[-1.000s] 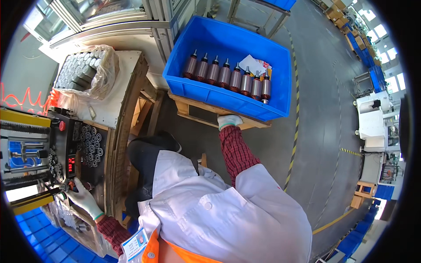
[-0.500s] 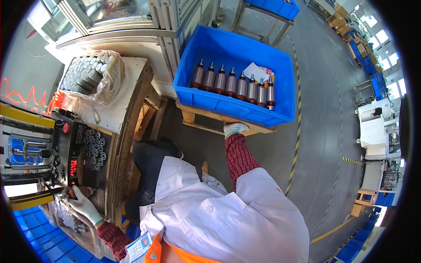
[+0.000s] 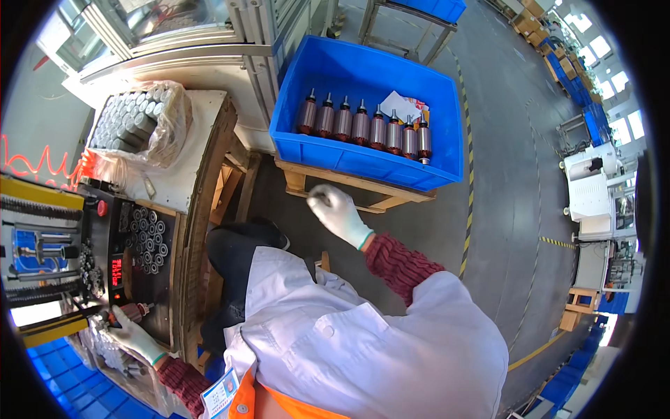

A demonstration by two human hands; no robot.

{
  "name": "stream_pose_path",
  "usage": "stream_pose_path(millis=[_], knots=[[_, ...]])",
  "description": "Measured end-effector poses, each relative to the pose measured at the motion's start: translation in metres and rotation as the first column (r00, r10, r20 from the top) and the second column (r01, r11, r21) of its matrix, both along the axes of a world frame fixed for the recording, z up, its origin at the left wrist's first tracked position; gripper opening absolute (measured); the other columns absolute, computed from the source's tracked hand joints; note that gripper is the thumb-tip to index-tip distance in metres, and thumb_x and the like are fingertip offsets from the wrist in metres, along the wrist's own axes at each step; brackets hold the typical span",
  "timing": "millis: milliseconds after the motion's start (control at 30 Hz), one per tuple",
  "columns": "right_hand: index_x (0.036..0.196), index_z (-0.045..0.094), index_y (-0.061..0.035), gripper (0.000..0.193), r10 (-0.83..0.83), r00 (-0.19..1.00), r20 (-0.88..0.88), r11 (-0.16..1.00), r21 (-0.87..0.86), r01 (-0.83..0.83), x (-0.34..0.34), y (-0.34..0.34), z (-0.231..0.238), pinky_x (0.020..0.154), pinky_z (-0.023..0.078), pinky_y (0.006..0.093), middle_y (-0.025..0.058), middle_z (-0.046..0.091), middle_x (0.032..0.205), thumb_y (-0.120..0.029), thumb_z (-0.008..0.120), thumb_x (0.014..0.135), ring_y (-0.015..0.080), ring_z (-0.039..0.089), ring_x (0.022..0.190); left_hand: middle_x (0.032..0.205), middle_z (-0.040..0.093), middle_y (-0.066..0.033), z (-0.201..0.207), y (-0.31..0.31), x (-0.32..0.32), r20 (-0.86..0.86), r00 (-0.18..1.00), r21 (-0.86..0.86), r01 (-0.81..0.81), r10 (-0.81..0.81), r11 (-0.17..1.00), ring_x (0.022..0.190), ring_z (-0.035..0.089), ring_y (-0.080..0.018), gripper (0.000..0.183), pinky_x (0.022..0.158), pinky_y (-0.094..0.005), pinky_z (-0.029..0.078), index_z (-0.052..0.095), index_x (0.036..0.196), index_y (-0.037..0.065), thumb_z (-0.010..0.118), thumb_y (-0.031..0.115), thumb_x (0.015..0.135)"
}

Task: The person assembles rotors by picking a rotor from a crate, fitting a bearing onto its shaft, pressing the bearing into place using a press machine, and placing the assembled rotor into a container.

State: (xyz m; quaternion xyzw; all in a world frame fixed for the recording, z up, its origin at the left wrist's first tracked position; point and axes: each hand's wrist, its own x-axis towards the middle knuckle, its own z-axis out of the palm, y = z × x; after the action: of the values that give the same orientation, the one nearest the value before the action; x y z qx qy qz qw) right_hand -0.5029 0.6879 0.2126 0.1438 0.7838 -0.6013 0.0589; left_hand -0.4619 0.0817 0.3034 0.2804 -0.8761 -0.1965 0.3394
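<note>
In the lower left, my left hand, in a white glove, has its fingers closed around one end of a motor armature at the machine's edge. The armature's copper-coloured windings and shaft point right, over the dark tray. My right hand, also gloved, hangs in the air in front of the wooden stand. Its fingers are curled together with darkened tips, and nothing shows in them. On that stand sits a blue bin, holding a row of several upright armatures and some white paper.
Several ring-shaped bearings lie on the dark tray beside the machine's red display. Behind them, a plastic-lined box of grey metal cylinders stands on the wooden bench. A yellow-black floor line runs right of the bin.
My right hand has left the wooden stand's edge and moved left and toward me. At the machine, more of the armature beside my left hand shows. The view has shifted slightly.
</note>
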Motion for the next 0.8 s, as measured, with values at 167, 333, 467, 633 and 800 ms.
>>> stream_pose_path(millis=[167,333,467,633,800], knots=[[0.113,0.065,-0.0094,0.037,0.434,0.622,-0.652,0.472,0.752,0.46,-0.097,-0.011,0.103,0.083,0.055,0.0496,0.0085,0.069,0.109,-0.03,0.082,0.087,0.0323,0.069,0.104,0.134,0.066,-0.0283,0.009,0.02,0.006,-0.022,1.0,-0.155,0.011,-0.015,0.988,0.12,0.064,-0.0395,0.06,0.108,-0.045,0.05,0.059,0.141,-0.012,0.071,0.035,0.107],[0.098,0.065,-0.0097,0.023,0.553,0.788,-0.27,0.222,0.96,0.173,-0.162,0.002,0.044,0.059,0.057,0.0453,0.0117,0.072,0.08,-0.032,0.068,0.098,0.0295,0.075,0.069,0.119,0.071,-0.0254,-0.004,0.029,0.005,-0.038,0.999,-0.015,0.025,-0.026,1.0,0.103,0.069,-0.0348,0.053,0.094,-0.0443,0.054,0.062,0.129,-0.011,0.072,0.035,0.107],[0.1,0.065,-0.0082,0.025,0.548,0.801,-0.242,0.221,0.965,0.14,-0.169,-0.002,0.049,0.061,0.057,0.0457,0.0117,0.072,0.081,-0.033,0.068,0.099,0.0299,0.075,0.072,0.13,0.067,-0.0239,-0.012,0.024,0.007,-0.127,0.99,0.014,0.067,-0.065,0.998,0.113,0.065,-0.0338,0.054,0.104,-0.0432,0.05,0.056,0.141,-0.009,0.072,0.03,0.107],[0.1,0.065,-0.0081,0.026,0.543,0.812,-0.214,0.241,0.966,0.093,-0.168,-0.001,0.048,0.063,0.058,0.0464,0.0117,0.072,0.081,-0.034,0.068,0.1,0.0305,0.076,0.074,0.133,0.066,-0.0232,-0.013,0.021,0.01,-0.098,0.992,0.075,0.085,-0.077,0.994,0.116,0.064,-0.0334,0.053,0.106,-0.0427,0.049,0.055,0.142,-0.009,0.071,0.029,0.108],[0.108,0.068,-0.0065,0.035,0.52,0.829,-0.208,0.329,0.944,0.03,-0.155,0.012,0.052,0.079,0.06,0.0466,0.0163,0.075,0.096,-0.041,0.068,0.1,0.0346,0.076,0.091,0.118,0.072,-0.0264,-0.02,0.02,0.001,-0.184,0.982,-0.213,0.004,-0.044,0.977,0.101,0.07,-0.0342,0.058,0.093,-0.0435,0.055,0.065,0.125,-0.013,0.072,0.041,0.106]])
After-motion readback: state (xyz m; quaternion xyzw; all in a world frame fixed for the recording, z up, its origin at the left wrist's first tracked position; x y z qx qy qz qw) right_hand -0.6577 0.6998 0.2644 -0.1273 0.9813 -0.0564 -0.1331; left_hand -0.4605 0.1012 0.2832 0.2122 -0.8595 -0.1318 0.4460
